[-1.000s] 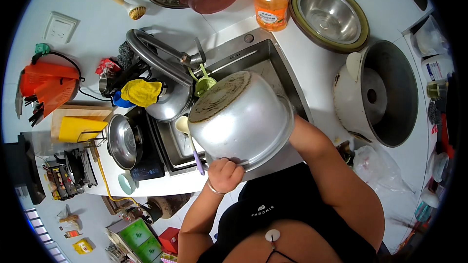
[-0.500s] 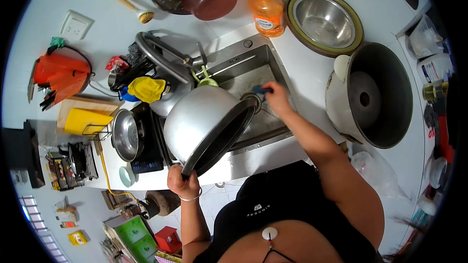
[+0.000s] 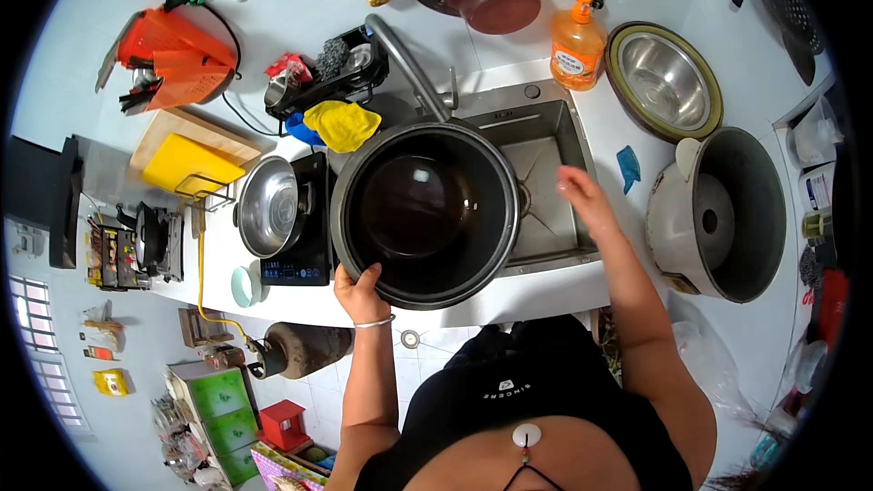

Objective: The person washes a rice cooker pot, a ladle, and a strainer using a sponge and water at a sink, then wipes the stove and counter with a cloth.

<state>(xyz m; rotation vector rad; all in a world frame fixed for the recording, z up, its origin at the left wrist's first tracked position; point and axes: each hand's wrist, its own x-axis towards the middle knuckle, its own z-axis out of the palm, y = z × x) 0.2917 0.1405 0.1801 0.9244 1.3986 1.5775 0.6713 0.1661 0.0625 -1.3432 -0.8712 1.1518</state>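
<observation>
A big round metal pot with a black inside and a dark, shiny bottom faces up over the left part of the steel sink. My left hand grips its near-left rim, thumb over the edge. To the pot's right, my right hand hangs over the sink's right side, fingers stretched out and holding nothing. A blue scrubbing cloth lies on the white counter just beyond that hand. The curved faucet rises behind the pot's far rim.
An orange soap bottle stands behind the sink. Right of it are nested basins and a large deep pot on its side. On the left, a steel pan sits on a black cooktop, near a yellow cloth.
The big pot has turned from tilted on its side to opening upward. My right hand has let go of the blue scrubbing cloth, which now lies on the counter.
</observation>
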